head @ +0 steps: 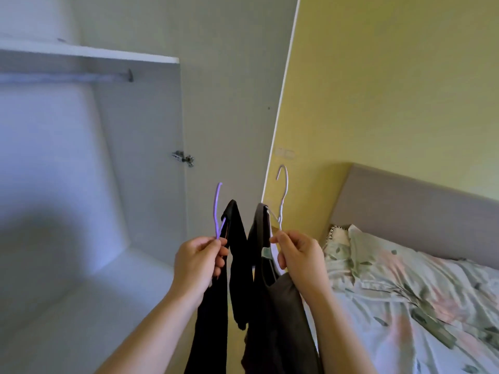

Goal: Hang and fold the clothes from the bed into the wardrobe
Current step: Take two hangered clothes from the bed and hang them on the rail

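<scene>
A: Head view. Hands first, quick.
B: The left hand pinches the neck of a purple hanger between thumb and fingers, with the hook pointing up. The right hand pinches the neck of a white hanger the same way, hook up.
A: Clothes on them?
B: Yes. A black garment hangs from the purple hanger, long and narrow, and runs out past the bottom edge. A dark grey garment hangs from the white hanger, just beside the black one, and is also cut off at the bottom. Cannot tell what kind of garment either is.
A: Do the two touch?
B: They're side by side and overlap low down. Real contact, cannot tell.
A: Where are they in the room?
B: Both are held up in the air in front of the person, between the wardrobe on the left and the bed on the right. They sit in front of the edge of the open wardrobe door. The rail is at upper left under a shelf, well apart from both hooks.
A: Rest?
B: There's a metal hinge on the door, a yellow wall and a grey headboard. The floral bedding on the bed is rumpled, and a pillow lies against the headboard.
</scene>
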Action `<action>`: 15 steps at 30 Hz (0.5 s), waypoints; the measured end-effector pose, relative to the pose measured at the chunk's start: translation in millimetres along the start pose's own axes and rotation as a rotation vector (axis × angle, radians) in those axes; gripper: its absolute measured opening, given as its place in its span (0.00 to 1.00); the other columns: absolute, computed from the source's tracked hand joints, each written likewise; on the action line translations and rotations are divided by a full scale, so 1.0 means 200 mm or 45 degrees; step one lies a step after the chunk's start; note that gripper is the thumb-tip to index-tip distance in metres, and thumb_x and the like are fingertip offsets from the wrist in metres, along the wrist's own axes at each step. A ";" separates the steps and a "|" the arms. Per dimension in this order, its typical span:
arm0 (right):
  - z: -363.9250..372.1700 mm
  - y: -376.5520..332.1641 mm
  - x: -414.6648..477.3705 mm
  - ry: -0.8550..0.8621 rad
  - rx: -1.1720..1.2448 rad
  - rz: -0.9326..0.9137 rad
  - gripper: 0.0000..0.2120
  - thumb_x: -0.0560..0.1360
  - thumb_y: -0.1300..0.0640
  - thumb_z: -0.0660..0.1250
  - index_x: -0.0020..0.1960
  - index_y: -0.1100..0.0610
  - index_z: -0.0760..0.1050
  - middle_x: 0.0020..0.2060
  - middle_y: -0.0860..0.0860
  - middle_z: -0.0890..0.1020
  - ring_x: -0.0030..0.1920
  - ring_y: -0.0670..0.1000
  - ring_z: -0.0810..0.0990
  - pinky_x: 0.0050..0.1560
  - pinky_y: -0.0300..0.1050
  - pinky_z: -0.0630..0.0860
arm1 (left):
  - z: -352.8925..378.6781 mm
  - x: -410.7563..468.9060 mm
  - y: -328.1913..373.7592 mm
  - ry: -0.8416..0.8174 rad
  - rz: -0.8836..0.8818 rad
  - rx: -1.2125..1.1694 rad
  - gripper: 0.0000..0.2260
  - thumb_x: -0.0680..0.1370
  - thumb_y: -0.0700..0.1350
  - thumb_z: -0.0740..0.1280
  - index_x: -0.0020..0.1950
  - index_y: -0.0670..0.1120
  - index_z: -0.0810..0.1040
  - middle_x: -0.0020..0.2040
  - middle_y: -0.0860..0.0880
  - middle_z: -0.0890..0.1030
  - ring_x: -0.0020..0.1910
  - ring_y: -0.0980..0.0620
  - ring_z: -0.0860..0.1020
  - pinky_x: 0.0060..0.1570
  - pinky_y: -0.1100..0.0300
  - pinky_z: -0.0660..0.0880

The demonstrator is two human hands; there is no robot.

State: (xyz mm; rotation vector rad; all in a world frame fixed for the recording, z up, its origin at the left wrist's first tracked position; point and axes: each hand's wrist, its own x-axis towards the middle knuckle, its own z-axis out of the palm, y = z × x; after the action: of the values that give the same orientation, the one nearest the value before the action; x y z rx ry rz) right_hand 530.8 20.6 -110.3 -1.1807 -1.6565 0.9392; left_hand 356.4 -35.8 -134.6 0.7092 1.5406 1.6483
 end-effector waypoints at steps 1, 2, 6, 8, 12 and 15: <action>0.02 0.00 0.08 -0.044 0.008 -0.019 0.14 0.79 0.57 0.61 0.39 0.51 0.80 0.20 0.49 0.75 0.21 0.42 0.68 0.26 0.30 0.65 | 0.00 0.05 0.01 0.041 0.013 -0.004 0.10 0.78 0.38 0.64 0.42 0.43 0.84 0.32 0.48 0.81 0.27 0.55 0.74 0.24 0.65 0.69; 0.05 0.00 0.15 -0.089 0.016 -0.032 0.14 0.80 0.57 0.61 0.39 0.51 0.80 0.21 0.48 0.75 0.21 0.42 0.68 0.26 0.30 0.65 | -0.01 0.10 0.02 0.087 0.023 -0.006 0.10 0.78 0.38 0.64 0.42 0.43 0.84 0.32 0.48 0.81 0.27 0.55 0.74 0.24 0.65 0.69; 0.19 -0.02 0.40 -0.235 0.053 -0.066 0.13 0.80 0.58 0.61 0.40 0.51 0.80 0.21 0.48 0.75 0.21 0.42 0.68 0.25 0.32 0.66 | -0.06 0.28 0.06 0.254 0.015 -0.014 0.10 0.78 0.37 0.63 0.42 0.42 0.83 0.31 0.48 0.81 0.26 0.54 0.73 0.23 0.63 0.68; 0.28 -0.03 0.52 -0.287 0.068 -0.066 0.12 0.80 0.58 0.61 0.41 0.52 0.81 0.21 0.48 0.75 0.21 0.41 0.68 0.24 0.31 0.65 | -0.09 0.39 0.07 0.313 0.017 -0.022 0.10 0.78 0.36 0.63 0.42 0.42 0.83 0.31 0.48 0.81 0.26 0.54 0.73 0.23 0.63 0.68; 0.51 -0.06 0.74 -0.392 0.085 -0.081 0.12 0.80 0.58 0.60 0.43 0.53 0.81 0.21 0.49 0.75 0.20 0.42 0.67 0.23 0.33 0.65 | -0.19 0.63 0.10 0.422 0.012 -0.034 0.10 0.78 0.37 0.63 0.41 0.42 0.83 0.30 0.49 0.81 0.24 0.55 0.71 0.22 0.63 0.66; 0.69 -0.10 0.87 -0.457 0.090 -0.094 0.13 0.80 0.58 0.60 0.42 0.53 0.81 0.22 0.49 0.75 0.20 0.41 0.67 0.23 0.33 0.65 | -0.30 0.76 0.14 0.493 0.023 -0.029 0.11 0.78 0.37 0.62 0.40 0.42 0.83 0.29 0.49 0.80 0.23 0.55 0.69 0.22 0.62 0.64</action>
State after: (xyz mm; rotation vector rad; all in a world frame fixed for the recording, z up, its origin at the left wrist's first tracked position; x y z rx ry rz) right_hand 365.6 170.8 -99.0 -0.9351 -1.9154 1.2052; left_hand 217.6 55.8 -128.5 0.4058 1.7796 1.8942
